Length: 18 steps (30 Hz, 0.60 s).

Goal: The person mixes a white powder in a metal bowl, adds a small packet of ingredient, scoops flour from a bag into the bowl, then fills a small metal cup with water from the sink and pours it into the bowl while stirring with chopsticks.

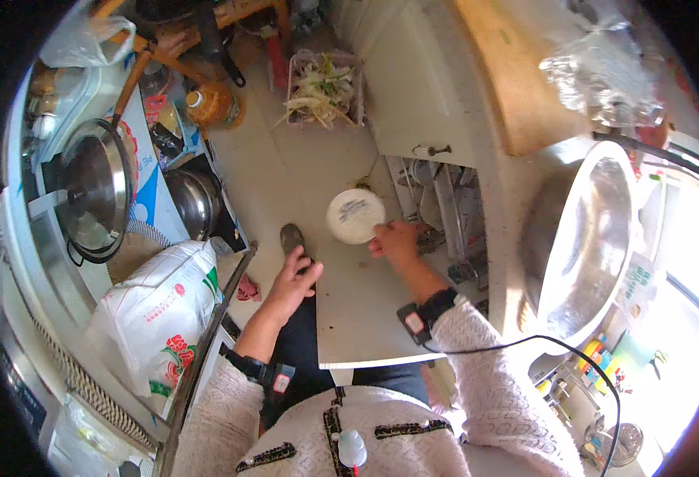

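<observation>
In my right hand (398, 243) is a small round white plate (356, 216) with a blue-grey pattern in its middle. The fingers pinch its lower right rim, beside an opened low cupboard (445, 211) with metal racks inside. The cupboard's pale door (369, 318) stands swung out below the plate, between my arms. Left of that door, my left hand (294, 280) hovers with its fingers apart and nothing in them. Both wrists wear black straps.
A basket of vegetable scraps (326, 89) and an orange-yellow bottle (216, 106) stand on the floor ahead. Lidded pans (95, 187) and a white sack (163, 298) crowd the left side. A large metal basin (592, 246) sits on the right counter, past a wooden board (516, 79).
</observation>
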Tool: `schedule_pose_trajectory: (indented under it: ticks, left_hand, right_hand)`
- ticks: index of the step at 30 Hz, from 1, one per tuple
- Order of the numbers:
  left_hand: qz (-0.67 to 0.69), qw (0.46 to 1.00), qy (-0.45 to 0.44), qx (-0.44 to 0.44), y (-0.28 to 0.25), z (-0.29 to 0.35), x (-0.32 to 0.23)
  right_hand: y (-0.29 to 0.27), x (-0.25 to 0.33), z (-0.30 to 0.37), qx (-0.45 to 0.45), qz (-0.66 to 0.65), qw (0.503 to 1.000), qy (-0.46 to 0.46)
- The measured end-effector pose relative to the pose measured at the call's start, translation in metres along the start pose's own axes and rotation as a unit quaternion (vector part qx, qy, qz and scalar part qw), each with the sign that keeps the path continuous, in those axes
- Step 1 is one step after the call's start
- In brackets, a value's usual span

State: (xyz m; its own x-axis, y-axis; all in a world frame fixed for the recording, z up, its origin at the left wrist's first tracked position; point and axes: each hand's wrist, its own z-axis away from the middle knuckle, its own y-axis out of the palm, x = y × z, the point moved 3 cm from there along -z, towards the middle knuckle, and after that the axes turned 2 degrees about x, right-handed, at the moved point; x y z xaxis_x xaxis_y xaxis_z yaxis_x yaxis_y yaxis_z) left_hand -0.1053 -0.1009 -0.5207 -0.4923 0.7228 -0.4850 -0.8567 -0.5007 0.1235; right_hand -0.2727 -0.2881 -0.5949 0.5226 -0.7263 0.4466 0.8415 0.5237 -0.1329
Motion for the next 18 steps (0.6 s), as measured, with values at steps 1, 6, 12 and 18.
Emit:
schedule_pose_trajectory:
  ticks: [1,6,12,18]
  left_hand:
    - [0.101,0.995,0.021,0.0,0.003,0.01,-0.018]
    - [0.178,0.976,0.08,0.098,0.021,0.07,-0.091]
    - [0.084,0.977,0.121,0.156,0.058,0.135,-0.136]
    - [0.055,0.963,0.179,0.192,0.092,0.185,-0.186]
  right_hand:
    - [0.009,0.011,0.03,0.039,0.018,0.999,-0.011]
    - [0.004,0.051,0.161,0.095,0.071,0.99,-0.071]
    - [-0.064,0.073,0.279,0.195,0.091,0.971,-0.105]
    - [-0.252,0.04,0.333,0.153,0.266,0.942,0.133]
